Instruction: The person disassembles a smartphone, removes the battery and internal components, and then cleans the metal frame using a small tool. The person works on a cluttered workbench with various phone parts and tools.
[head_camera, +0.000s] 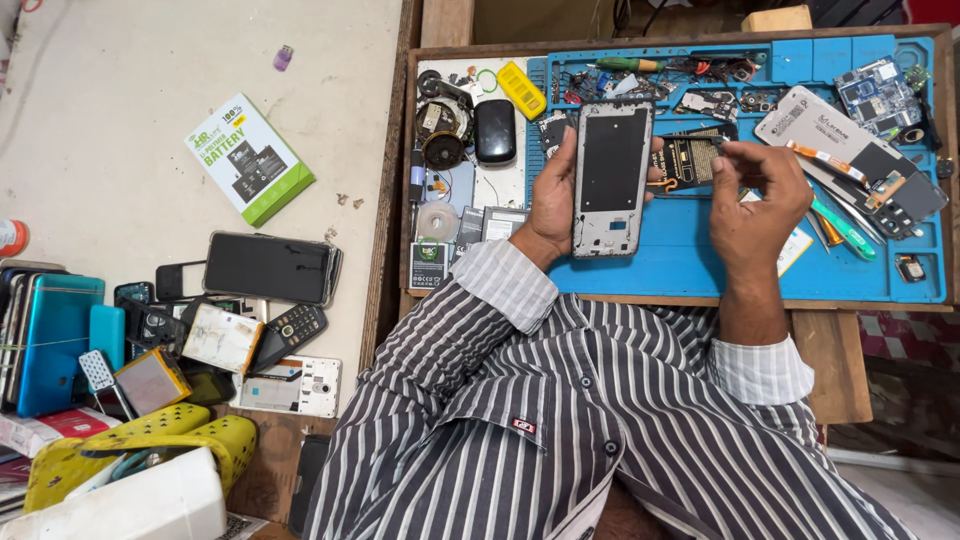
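Far to the left, on the pale floor beside the bench, a green-and-white cardboard battery box lies alone, and below it a black smartphone rests face up above a heap of old handsets and loose batteries, apparently set aside out of the working area. On the wooden workbench, a black oval computer mouse sits near the left edge of the blue silicone repair mat. The left hand is closed around the silver phone middle frame, thumb on one long side and fingers behind, holding it upright over the mat's left half so its open back faces the person. The right hand hovers just beside it, fingertips pinched on something small; what it is cannot be told. Toward the mat's right edge lie a green-handled tweezer tool and a grey back cover, within easy reach.
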